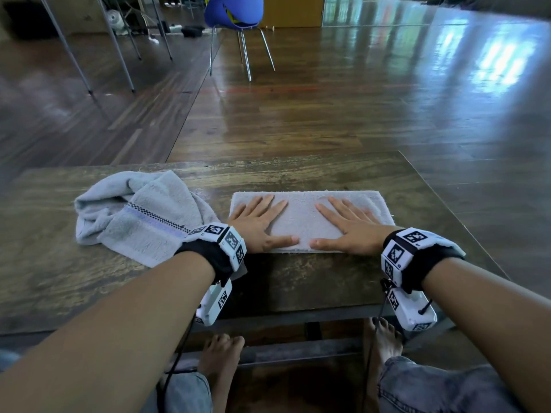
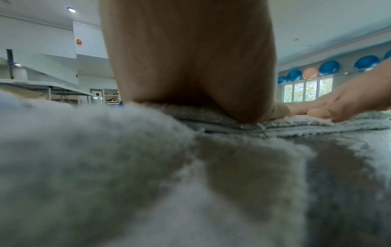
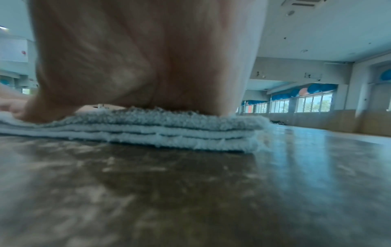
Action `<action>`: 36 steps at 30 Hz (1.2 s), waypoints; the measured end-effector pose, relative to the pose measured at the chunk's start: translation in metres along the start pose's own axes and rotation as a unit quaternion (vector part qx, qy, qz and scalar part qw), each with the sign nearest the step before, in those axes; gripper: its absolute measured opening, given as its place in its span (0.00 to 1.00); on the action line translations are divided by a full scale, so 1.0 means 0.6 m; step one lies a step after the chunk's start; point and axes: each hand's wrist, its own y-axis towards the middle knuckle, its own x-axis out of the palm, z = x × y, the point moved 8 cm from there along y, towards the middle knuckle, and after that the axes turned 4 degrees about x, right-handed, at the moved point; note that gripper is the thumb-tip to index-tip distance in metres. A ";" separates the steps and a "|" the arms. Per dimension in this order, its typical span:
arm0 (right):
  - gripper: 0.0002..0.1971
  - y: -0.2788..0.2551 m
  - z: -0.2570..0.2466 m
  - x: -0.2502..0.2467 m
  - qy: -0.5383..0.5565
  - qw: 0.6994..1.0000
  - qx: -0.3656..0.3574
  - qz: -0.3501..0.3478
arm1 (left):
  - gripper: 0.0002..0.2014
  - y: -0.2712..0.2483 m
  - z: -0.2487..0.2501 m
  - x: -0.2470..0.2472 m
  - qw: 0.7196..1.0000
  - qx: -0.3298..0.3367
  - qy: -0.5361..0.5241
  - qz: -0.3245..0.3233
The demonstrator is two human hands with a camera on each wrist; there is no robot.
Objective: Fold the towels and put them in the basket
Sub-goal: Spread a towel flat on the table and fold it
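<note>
Here, two towels are seen on the table [image 1: 313,281], and two hands are laid on one of them. The folded towel [image 1: 301,217] lies as a flat rectangle near the middle of the table, its long side running left to right; in the right wrist view three stacked layers can be counted along its near edge. The loose towel [image 1: 140,216], pale with a checked stripe, is bunched in a heap just to the left, and a corner of it is covered by the left wrist band.

The left hand [image 1: 258,225] is pressed palm-down on the left half of the folded towel, fingers straight and spread, thumb stretched along the near edge. The right hand [image 1: 351,226] is pressed the same way on the right half, fingers flat and apart, thumb pointing inward. The two thumb tips are close together but a small gap is kept between them. Nothing is gripped by either hand; the towel is only held down from above.

In the left wrist view the heel of the palm is seen sunk into the pile, with blurred folds of the loose towel filling the foreground and the right hand's fingers resting on the towel at the right. No basket is shown in any view.

One blue chair [image 1: 234,13] stands on the wooden floor [image 1: 357,114] beyond the table. Two bare feet are visible beneath the table's near edge.
</note>
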 end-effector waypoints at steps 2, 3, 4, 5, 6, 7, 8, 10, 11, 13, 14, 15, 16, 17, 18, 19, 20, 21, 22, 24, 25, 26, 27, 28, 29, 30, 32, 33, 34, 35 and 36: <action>0.63 -0.001 0.011 -0.001 0.005 1.000 0.017 -0.004 | 0.53 -0.005 -0.012 -0.002 1.000 -0.014 -0.003 -0.005; 0.65 -0.002 0.015 -0.002 0.007 1.000 0.024 -0.007 | 0.55 -0.007 -0.017 -0.002 1.000 -0.022 -0.005 -0.007; 0.67 -0.003 0.020 -0.002 0.010 0.999 0.030 -0.010 | 0.56 -0.010 -0.023 -0.002 0.999 -0.031 -0.008 -0.007; 0.68 -0.005 0.026 -0.002 0.012 0.999 0.037 -0.012 | 0.57 -0.013 -0.028 -0.003 0.999 -0.039 -0.012 -0.008; 0.70 -0.006 0.034 -0.003 0.014 0.999 0.045 -0.014 | 0.58 -0.014 -0.032 -0.004 0.999 -0.046 -0.014 -0.009; 0.71 -0.009 0.044 -0.006 0.016 0.998 0.056 -0.014 | 0.59 -0.016 -0.036 -0.005 0.999 -0.051 -0.013 -0.012; 0.71 -0.013 0.056 -0.008 0.018 0.997 0.070 -0.011 | 0.59 -0.017 -0.039 -0.006 0.998 -0.055 -0.007 -0.015; 0.71 -0.022 0.082 -0.012 0.025 0.995 0.098 0.005 | 0.61 -0.020 -0.041 -0.007 0.998 -0.059 0.002 -0.023; 0.70 -0.025 0.095 -0.013 0.032 0.993 0.111 0.014 | 0.62 -0.021 -0.041 -0.008 0.998 -0.060 0.005 -0.027; 0.69 -0.026 0.111 -0.014 0.037 0.991 0.127 0.033 | 0.63 -0.021 -0.040 -0.007 0.997 -0.065 0.019 -0.030; 0.68 -0.027 0.110 -0.018 0.026 0.991 0.126 0.048 | 0.63 -0.021 -0.038 -0.007 0.997 -0.067 0.026 -0.031; 0.66 -0.028 0.104 -0.027 0.005 0.990 0.119 0.072 | 0.63 -0.019 -0.035 -0.008 0.997 -0.069 0.029 -0.028; 0.63 -0.029 0.093 -0.040 -0.018 0.989 0.103 0.106 | 0.61 -0.018 -0.032 -0.011 0.997 -0.071 0.026 -0.016; 0.56 -0.032 0.077 -0.057 -0.036 0.986 0.083 0.142 | 0.59 -0.016 -0.029 -0.018 0.997 -0.073 0.016 0.004; 0.47 -0.036 0.060 -0.071 -0.037 0.983 0.061 0.168 | 0.57 -0.013 -0.025 -0.027 0.997 -0.074 -0.002 0.029; 0.38 -0.039 0.041 -0.081 -0.021 0.983 0.040 0.180 | 0.55 -0.012 -0.024 -0.036 0.995 -0.076 -0.025 0.052; 0.30 -0.040 0.023 -0.086 0.004 0.984 0.020 0.178 | 0.54 -0.012 -0.024 -0.041 0.994 -0.078 -0.044 0.067; 0.24 -0.041 0.005 -0.084 0.026 0.986 0.001 0.165 | 0.53 -0.013 -0.025 -0.045 0.993 -0.078 -0.055 0.073; 0.20 -0.040 -0.011 -0.079 0.038 0.988 -0.015 0.147 | 0.52 -0.014 -0.026 -0.047 0.993 -0.079 -0.058 0.073; 0.17 -0.038 -0.029 -0.071 0.049 0.991 -0.033 0.123 | 0.45 -0.018 -0.030 -0.054 0.992 -0.083 -0.049 0.076; 0.17 -0.038 -0.029 -0.071 0.051 0.991 -0.027 0.122 | 0.39 -0.020 -0.031 -0.061 0.992 -0.088 -0.035 0.084; 0.17 -0.038 -0.025 -0.075 0.050 0.991 -0.016 0.127 | 0.33 -0.021 -0.032 -0.069 0.991 -0.094 -0.019 0.095; 0.17 -0.039 -0.020 -0.081 0.051 0.989 -0.005 0.137 | 0.28 -0.023 -0.032 -0.077 0.989 -0.101 -0.007 0.104; 0.18 -0.040 -0.015 -0.089 0.053 0.987 0.004 0.154 | 0.23 -0.024 -0.032 -0.083 0.988 -0.109 -0.002 0.106; 0.18 -0.042 -0.011 -0.098 0.053 0.983 0.005 0.173 | 0.20 -0.027 -0.031 -0.087 0.988 -0.117 -0.004 0.102; 0.17 -0.044 -0.010 -0.106 0.051 0.980 0.001 0.194 | 0.17 -0.029 -0.028 -0.088 0.988 -0.121 -0.008 0.094; 0.14 -0.046 -0.012 -0.112 0.045 0.975 -0.015 0.218 | 0.15 -0.032 -0.021 -0.084 0.990 -0.114 -0.032 0.071; 0.12 -0.044 -0.014 -0.109 0.048 0.977 -0.020 0.209 | 0.14 -0.032 -0.015 -0.082 0.991 -0.103 -0.054 0.060; 0.11 -0.041 -0.015 -0.101 0.053 0.980 -0.022 0.189 | 0.13 -0.032 -0.009 -0.081 0.991 -0.090 -0.080 0.053; 0.11 -0.037 -0.016 -0.092 0.056 0.984 -0.022 0.169 | 0.12 -0.031 -0.004 -0.083 0.990 -0.078 -0.102 0.052; 0.12 -0.034 -0.015 -0.086 0.054 0.986 -0.020 0.158 | 0.11 -0.029 0.001 -0.087 0.989 -0.069 -0.120 0.055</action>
